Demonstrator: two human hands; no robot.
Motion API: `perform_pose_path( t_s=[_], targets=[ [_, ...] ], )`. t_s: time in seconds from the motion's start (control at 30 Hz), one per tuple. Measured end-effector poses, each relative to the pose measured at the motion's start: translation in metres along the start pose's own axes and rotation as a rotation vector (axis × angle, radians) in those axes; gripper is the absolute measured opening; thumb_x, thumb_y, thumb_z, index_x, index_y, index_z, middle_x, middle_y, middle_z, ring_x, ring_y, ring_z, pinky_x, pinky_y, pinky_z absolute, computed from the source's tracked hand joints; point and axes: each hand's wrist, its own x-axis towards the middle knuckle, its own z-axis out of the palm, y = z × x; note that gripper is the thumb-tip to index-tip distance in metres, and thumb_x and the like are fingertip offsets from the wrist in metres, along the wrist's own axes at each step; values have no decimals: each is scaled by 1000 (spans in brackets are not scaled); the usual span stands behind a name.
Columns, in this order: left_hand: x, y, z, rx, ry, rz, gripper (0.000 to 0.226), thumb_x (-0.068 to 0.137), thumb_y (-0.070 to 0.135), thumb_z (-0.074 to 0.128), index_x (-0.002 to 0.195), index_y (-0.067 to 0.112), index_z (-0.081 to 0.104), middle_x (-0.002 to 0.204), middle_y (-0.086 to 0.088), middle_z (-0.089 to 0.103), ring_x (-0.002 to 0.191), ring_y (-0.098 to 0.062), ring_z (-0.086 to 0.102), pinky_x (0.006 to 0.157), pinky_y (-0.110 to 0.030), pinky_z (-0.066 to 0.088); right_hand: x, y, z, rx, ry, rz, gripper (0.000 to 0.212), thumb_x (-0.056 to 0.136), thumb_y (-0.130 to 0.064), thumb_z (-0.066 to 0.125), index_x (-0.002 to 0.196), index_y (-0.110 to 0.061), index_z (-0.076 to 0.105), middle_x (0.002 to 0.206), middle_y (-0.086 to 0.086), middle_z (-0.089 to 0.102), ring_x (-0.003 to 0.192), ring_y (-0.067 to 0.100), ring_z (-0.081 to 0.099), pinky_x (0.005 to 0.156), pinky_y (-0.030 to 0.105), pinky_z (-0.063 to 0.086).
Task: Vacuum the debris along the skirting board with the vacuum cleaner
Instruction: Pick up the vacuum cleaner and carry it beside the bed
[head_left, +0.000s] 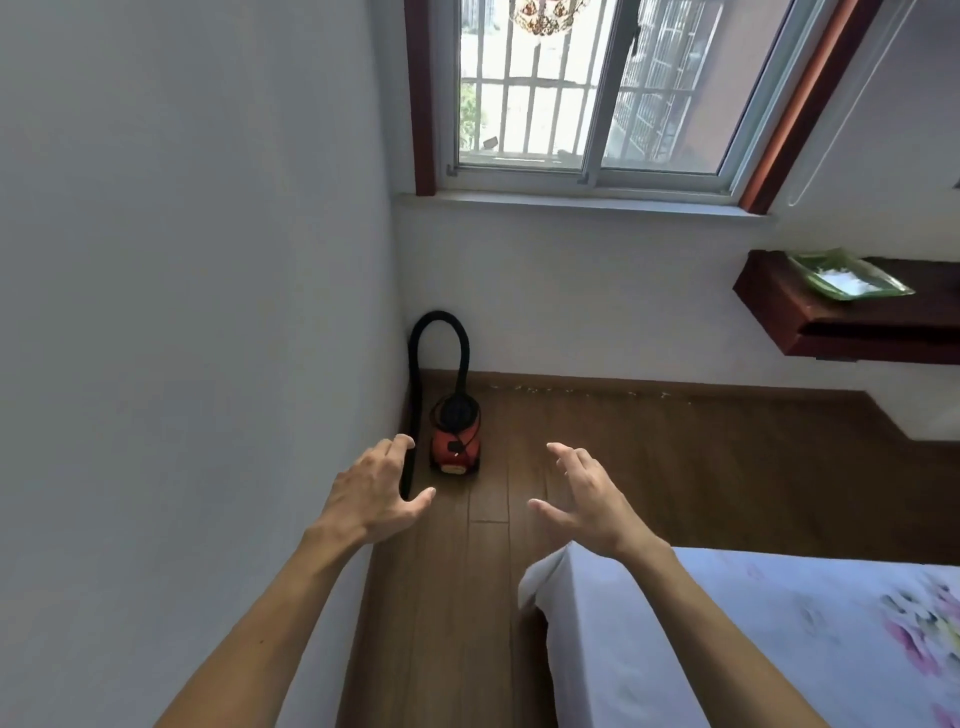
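A small red and black vacuum cleaner (456, 441) stands on the wooden floor in the corner under the window. Its black hose (439, 332) loops up from the body and runs down along the left wall. Small pale debris (571, 389) lies scattered along the brown skirting board (675, 387) of the far wall. My left hand (376, 491) is stretched out with fingers spread, in front of the hose's lower part, holding nothing. My right hand (584, 496) is also out with fingers spread and empty, to the right of the vacuum cleaner.
A bed (753, 639) with a white flowered sheet fills the lower right. A dark wooden shelf (831, 322) on the right wall carries a green glass dish (847, 275). A narrow strip of wooden floor (467, 597) runs between the left wall and the bed.
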Motion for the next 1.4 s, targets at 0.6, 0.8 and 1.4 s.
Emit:
perform_pose_path(
  t_s=[0.6,0.8,1.4],
  targets=[
    [212,-57,27,15,-64,-26,70,81,59,59,136,20,38,125,0,58,112,-18,59,83,-37,54,207,47,17,43,-59,39,82,84,-57,64,150,-28,26,138,-3,45,127,12,46,99,32,50],
    [298,-90,33,-3,-82,-25,69,81,58,59,135,20,39,123,0,58,111,-18,58,83,-35,53,296,48,26,53,-107,83,79,86,-54,64,150,-27,27,133,-5,45,126,12,45,100,30,47],
    [500,-159,70,74,-191,-72,67,83,58,55,136,20,38,127,1,55,113,-20,56,84,-36,52,504,84,60,115,-179,126,79,86,-53,64,150,-24,28,130,-4,46,124,12,45,101,30,45]
  ],
)
